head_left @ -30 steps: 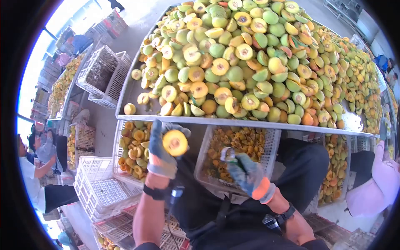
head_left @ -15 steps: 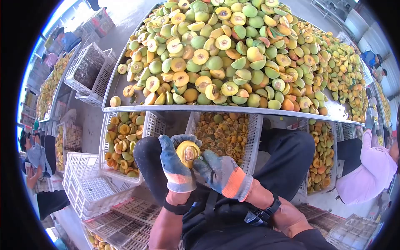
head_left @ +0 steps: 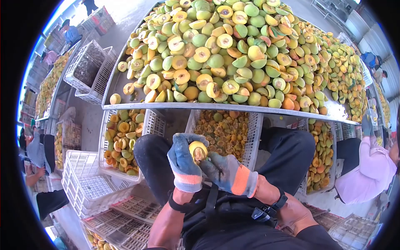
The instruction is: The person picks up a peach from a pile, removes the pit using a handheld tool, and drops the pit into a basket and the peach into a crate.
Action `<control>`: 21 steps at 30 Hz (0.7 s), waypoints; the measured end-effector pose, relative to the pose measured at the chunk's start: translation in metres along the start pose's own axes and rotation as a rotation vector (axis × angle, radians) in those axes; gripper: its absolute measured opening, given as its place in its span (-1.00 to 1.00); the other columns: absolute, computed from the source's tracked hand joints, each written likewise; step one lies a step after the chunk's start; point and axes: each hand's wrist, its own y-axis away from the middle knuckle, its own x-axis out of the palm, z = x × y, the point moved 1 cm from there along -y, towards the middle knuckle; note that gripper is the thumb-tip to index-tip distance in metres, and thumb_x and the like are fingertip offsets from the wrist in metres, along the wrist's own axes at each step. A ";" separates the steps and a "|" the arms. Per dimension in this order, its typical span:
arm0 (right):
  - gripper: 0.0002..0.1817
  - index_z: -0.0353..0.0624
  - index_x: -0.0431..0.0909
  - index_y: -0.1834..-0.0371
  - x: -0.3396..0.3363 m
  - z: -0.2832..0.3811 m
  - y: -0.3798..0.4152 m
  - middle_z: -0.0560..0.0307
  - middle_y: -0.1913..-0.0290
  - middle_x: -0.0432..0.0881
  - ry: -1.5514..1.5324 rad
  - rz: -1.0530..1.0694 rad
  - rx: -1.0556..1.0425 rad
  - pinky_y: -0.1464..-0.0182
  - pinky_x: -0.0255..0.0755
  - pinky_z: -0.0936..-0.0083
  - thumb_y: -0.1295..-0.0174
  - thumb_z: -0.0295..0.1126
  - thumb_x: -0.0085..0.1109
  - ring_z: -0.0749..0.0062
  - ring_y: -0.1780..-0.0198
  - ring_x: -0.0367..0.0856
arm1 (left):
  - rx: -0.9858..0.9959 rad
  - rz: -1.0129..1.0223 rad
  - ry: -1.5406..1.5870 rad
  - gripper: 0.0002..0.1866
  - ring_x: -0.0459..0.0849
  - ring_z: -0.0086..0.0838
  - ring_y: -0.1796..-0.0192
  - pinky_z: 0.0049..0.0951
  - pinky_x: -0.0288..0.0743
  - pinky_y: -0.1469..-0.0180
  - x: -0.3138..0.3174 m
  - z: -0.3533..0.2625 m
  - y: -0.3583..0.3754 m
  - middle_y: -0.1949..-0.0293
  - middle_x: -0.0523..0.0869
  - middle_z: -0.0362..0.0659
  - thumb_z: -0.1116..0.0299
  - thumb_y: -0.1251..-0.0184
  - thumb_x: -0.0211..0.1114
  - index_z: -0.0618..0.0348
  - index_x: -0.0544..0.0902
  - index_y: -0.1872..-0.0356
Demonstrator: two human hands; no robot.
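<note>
In the head view, my left hand [head_left: 185, 160], in a grey-blue glove with an orange band, is closed around an apricot half [head_left: 198, 152]. The fruit's cut face and brown centre are turned towards me. My right hand [head_left: 223, 168], gloved alike, is closed with its fingertips against the fruit's lower right side. Whatever it may grip is hidden by the fingers. Both hands are above my lap, in front of a crate of brown pits and fruit scraps [head_left: 221, 135]. Beyond them, a metal table [head_left: 233, 109] bears a large heap of halved apricots [head_left: 216, 62].
A white crate of apricot halves [head_left: 125, 141] stands left of my knee, another fruit crate [head_left: 321, 158] to the right. White crates [head_left: 89, 183] are stacked at lower left. A person in a pink top [head_left: 366, 166] sits at the right; another person's arm [head_left: 35, 177] shows at left.
Both hands have shifted slightly right with the apricot half. The fruit has turned, and my left fingers wrap more closely around it. My right fingertips stay against it.
</note>
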 end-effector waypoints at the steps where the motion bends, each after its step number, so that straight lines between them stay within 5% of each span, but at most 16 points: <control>1: -0.56 -0.21 0.54 -0.09 -0.002 0.002 -0.002 -0.02 0.10 0.56 0.002 0.000 0.001 0.47 0.44 0.37 -0.12 -0.36 0.31 0.16 0.20 0.62 | -0.037 0.044 0.032 -0.35 0.70 -0.43 0.28 -0.42 0.58 0.06 0.000 0.003 -0.001 0.32 0.76 -0.08 -0.03 -0.73 -0.26 0.30 0.65 0.24; 3: -0.84 -0.20 0.63 0.07 -0.006 0.010 -0.004 -0.07 0.31 0.72 -0.421 -0.033 0.344 0.36 0.48 0.28 -0.48 -0.35 0.16 0.03 0.27 0.71 | 0.093 0.046 -0.076 -0.33 0.71 -0.44 0.26 -0.41 0.59 0.06 0.001 0.001 0.001 0.33 0.76 -0.07 -0.07 -0.72 -0.25 0.32 0.65 0.25; 6: -0.82 -0.24 0.61 0.09 -0.018 0.016 -0.005 0.05 0.34 0.70 -0.807 0.026 0.591 0.34 0.48 0.30 -0.50 -0.33 0.16 0.24 0.34 0.68 | 0.183 0.073 -0.145 -0.32 0.72 -0.41 0.29 -0.41 0.59 0.07 0.000 0.006 -0.002 0.37 0.75 -0.06 -0.07 -0.71 -0.25 0.34 0.64 0.29; 8: -0.77 -0.21 0.62 0.11 -0.009 0.012 0.001 0.14 0.36 0.67 -0.719 -0.022 0.486 0.37 0.47 0.36 -0.51 -0.25 0.16 0.37 0.37 0.63 | -0.279 0.177 0.171 -0.41 0.73 -0.38 0.31 -0.43 0.57 0.13 -0.001 0.013 -0.008 0.38 0.76 -0.03 0.09 -0.68 -0.16 0.40 0.67 0.33; 9: -0.72 -0.19 0.62 0.14 -0.008 0.009 0.001 0.23 0.39 0.65 -0.624 -0.071 0.373 0.40 0.45 0.42 -0.52 -0.17 0.17 0.50 0.41 0.58 | -0.279 0.178 0.171 -0.41 0.73 -0.38 0.31 -0.43 0.57 0.13 -0.001 0.014 -0.010 0.38 0.76 -0.03 0.09 -0.68 -0.16 0.40 0.67 0.33; 10: -0.72 -0.19 0.62 0.14 -0.011 0.009 0.001 0.23 0.39 0.65 -0.624 -0.071 0.377 0.40 0.45 0.42 -0.52 -0.17 0.17 0.50 0.41 0.58 | -0.055 0.230 0.061 -0.39 0.74 -0.37 0.31 -0.43 0.58 0.13 -0.002 0.013 -0.010 0.39 0.77 -0.04 0.07 -0.68 -0.15 0.39 0.68 0.34; 11: -0.65 -0.15 0.63 0.17 -0.014 0.008 0.000 0.28 0.41 0.63 -0.940 0.058 0.633 0.46 0.39 0.52 -0.51 -0.06 0.16 0.57 0.47 0.54 | 0.166 0.279 -0.049 -0.37 0.75 -0.36 0.32 -0.43 0.59 0.13 -0.003 0.013 -0.009 0.39 0.78 -0.04 0.04 -0.69 -0.14 0.38 0.69 0.34; 12: -0.58 -0.12 0.63 0.20 -0.015 0.008 0.001 0.34 0.43 0.61 -1.252 0.192 0.885 0.52 0.34 0.62 -0.50 0.06 0.15 0.64 0.53 0.50 | 0.271 0.334 -0.092 -0.29 0.76 -0.36 0.32 -0.44 0.61 0.12 -0.005 0.016 -0.014 0.37 0.80 -0.06 -0.07 -0.71 -0.15 0.37 0.73 0.34; 13: -0.58 -0.12 0.63 0.20 -0.016 0.008 0.002 0.34 0.43 0.61 -1.253 0.193 0.885 0.52 0.34 0.62 -0.50 0.06 0.15 0.64 0.53 0.50 | 0.270 0.333 -0.092 -0.29 0.76 -0.36 0.32 -0.44 0.61 0.12 -0.006 0.017 -0.015 0.37 0.80 -0.06 -0.07 -0.71 -0.15 0.37 0.73 0.34; 15: -0.46 -0.06 0.64 0.21 -0.013 0.005 0.006 0.42 0.47 0.57 -1.346 0.211 1.041 0.60 0.22 0.77 -0.45 0.24 0.11 0.78 0.60 0.40 | -0.222 0.419 0.222 -0.21 0.76 -0.36 0.31 -0.43 0.64 0.11 -0.007 0.021 -0.015 0.35 0.80 -0.05 -0.18 -0.69 -0.20 0.36 0.76 0.34; 17: -0.42 -0.09 0.65 0.16 -0.014 0.002 0.009 0.43 0.49 0.57 -1.378 0.175 1.034 0.66 0.21 0.76 -0.43 0.27 0.11 0.77 0.65 0.39 | -0.264 0.477 0.207 -0.17 0.77 -0.35 0.28 -0.41 0.65 0.11 -0.005 0.020 -0.018 0.30 0.81 -0.02 -0.24 -0.67 -0.24 0.36 0.76 0.27; 19: -0.43 -0.08 0.67 0.07 -0.020 -0.003 0.006 0.43 0.47 0.57 -1.397 0.236 1.009 0.59 0.29 0.80 -0.43 0.26 0.13 0.78 0.59 0.44 | -0.524 0.319 0.367 -0.13 0.75 -0.35 0.30 -0.42 0.65 0.15 0.001 0.021 -0.018 0.33 0.78 -0.01 -0.41 -0.55 -0.19 0.32 0.71 0.20; 20: -0.47 -0.07 0.69 0.05 -0.014 0.009 0.004 0.43 0.45 0.58 -1.333 -0.073 0.862 0.53 0.31 0.81 -0.43 0.21 0.16 0.79 0.53 0.46 | -0.586 0.225 0.410 -0.15 0.75 -0.34 0.29 -0.42 0.66 0.14 0.002 0.022 -0.017 0.30 0.78 -0.01 -0.41 -0.55 -0.18 0.32 0.69 0.18; 21: -0.47 -0.07 0.69 0.05 -0.015 0.010 0.003 0.43 0.45 0.58 -1.339 -0.072 0.863 0.53 0.31 0.81 -0.43 0.21 0.16 0.79 0.53 0.46 | -0.589 0.223 0.406 -0.15 0.75 -0.34 0.29 -0.42 0.66 0.14 0.003 0.019 -0.012 0.30 0.78 -0.01 -0.41 -0.55 -0.18 0.32 0.69 0.18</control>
